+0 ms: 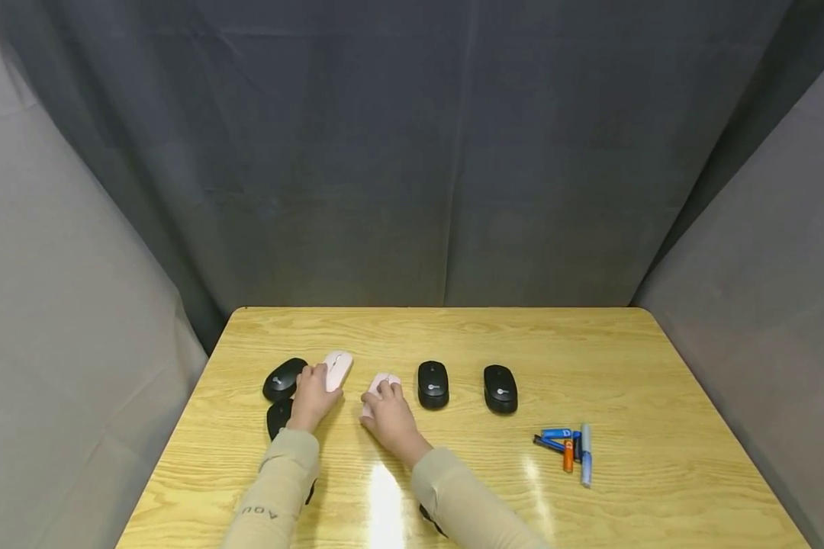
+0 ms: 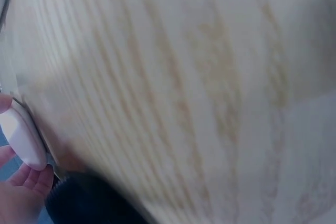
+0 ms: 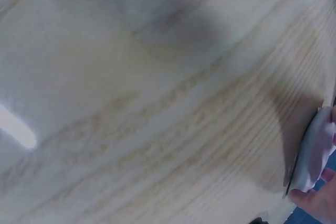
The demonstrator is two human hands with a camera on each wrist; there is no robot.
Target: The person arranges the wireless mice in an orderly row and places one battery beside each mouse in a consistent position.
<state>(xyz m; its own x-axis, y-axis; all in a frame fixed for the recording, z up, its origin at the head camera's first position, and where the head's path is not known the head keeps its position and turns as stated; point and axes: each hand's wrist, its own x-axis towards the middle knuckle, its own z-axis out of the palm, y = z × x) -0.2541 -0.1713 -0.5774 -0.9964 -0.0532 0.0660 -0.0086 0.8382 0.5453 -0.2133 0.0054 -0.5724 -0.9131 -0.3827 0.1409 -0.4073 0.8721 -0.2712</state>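
Pink mice [image 1: 339,369] lie on the counter [image 1: 611,358] left of the central black mouse [image 1: 433,385], and both hands are partly closed: the left hand [image 1: 313,396] grips the farther one between bent fingers and thumb, the right hand [image 1: 393,421] the nearer one likewise. Farther left of that landmark sit two black mice [image 1: 284,380] (one partly hidden by the left arm), while to its right are another black mouse [image 1: 500,390] and, beyond, small blue and orange cylinders [image 1: 587,469].
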